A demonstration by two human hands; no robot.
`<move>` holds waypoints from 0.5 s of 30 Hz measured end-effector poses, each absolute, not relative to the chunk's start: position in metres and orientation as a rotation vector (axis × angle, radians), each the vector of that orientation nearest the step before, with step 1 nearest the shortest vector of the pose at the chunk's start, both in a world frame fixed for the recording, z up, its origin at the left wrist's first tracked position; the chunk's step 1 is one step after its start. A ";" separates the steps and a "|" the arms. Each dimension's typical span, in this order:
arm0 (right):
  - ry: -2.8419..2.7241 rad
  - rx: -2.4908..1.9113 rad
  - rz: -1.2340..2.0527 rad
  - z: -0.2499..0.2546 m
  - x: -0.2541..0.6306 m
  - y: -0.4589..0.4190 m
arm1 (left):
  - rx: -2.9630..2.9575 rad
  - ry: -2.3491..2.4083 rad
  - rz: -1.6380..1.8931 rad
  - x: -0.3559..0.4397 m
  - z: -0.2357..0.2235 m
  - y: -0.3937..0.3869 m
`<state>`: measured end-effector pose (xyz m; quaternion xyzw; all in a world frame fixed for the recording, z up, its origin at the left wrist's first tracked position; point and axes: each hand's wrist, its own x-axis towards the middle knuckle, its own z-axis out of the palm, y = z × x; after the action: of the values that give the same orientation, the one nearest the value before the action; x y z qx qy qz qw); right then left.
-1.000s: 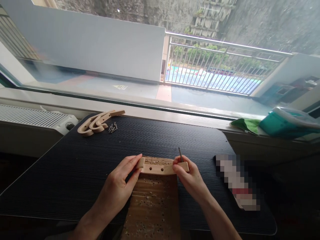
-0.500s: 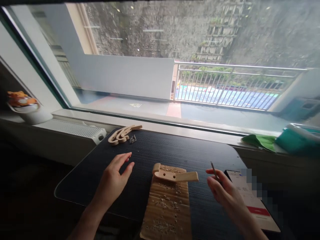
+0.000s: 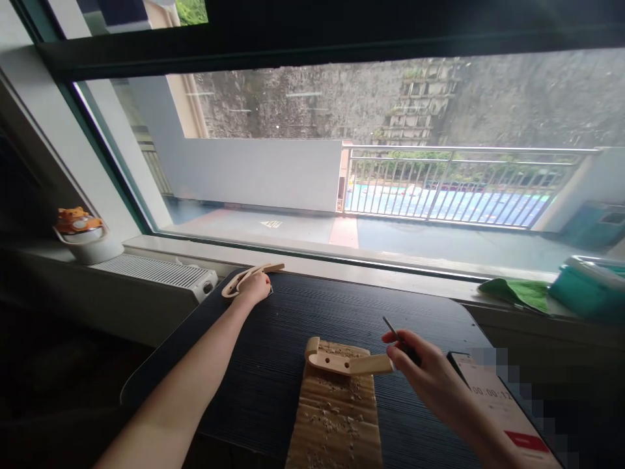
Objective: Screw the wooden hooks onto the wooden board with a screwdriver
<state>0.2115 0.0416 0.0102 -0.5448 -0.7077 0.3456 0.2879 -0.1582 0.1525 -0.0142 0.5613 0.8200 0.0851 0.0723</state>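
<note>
My left hand is stretched out to the far left of the table, its fingers curled down over the small pile of screws, which it mostly hides. Right beside it lie curved wooden hooks, partly covered by the hand. In my right hand is a screwdriver, its thin metal shank pointing up and left. Another wooden hook, with two dark holes, lies across a wooden board pitted with many small holes. My right fingertips are close to this hook's right end; whether they touch it I cannot tell.
Everything rests on a black table against the window sill. A phone showing a timer lies at the right. A green cloth and teal container sit on the sill. A radiator stands at left.
My left hand has moved forward from open above the table to the screws, and its fingers have closed. The right hand with the screwdriver has come closer to the hook. The view has tilted up.
</note>
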 end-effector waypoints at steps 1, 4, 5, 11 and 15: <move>-1.902 -1.458 0.928 0.009 0.211 0.043 | 1.662 2.462 0.203 -0.159 -0.014 0.160; -1.921 -1.461 0.936 0.005 0.212 0.048 | 1.607 2.482 0.100 -0.165 -0.012 0.180; -1.922 -1.460 0.937 0.004 0.212 0.049 | 1.596 2.493 0.078 -0.167 -0.011 0.186; -1.899 -1.449 0.996 0.001 0.214 0.056 | 1.616 2.536 -0.058 -0.173 -0.008 0.209; -1.878 -1.478 0.971 -0.002 0.217 0.058 | 1.660 2.538 -0.171 -0.172 -0.010 0.218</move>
<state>0.2170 0.0585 -0.0022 -0.5504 -0.6995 0.3618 0.2772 -0.1716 0.2181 -0.0104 0.5458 0.8344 -0.0562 0.0518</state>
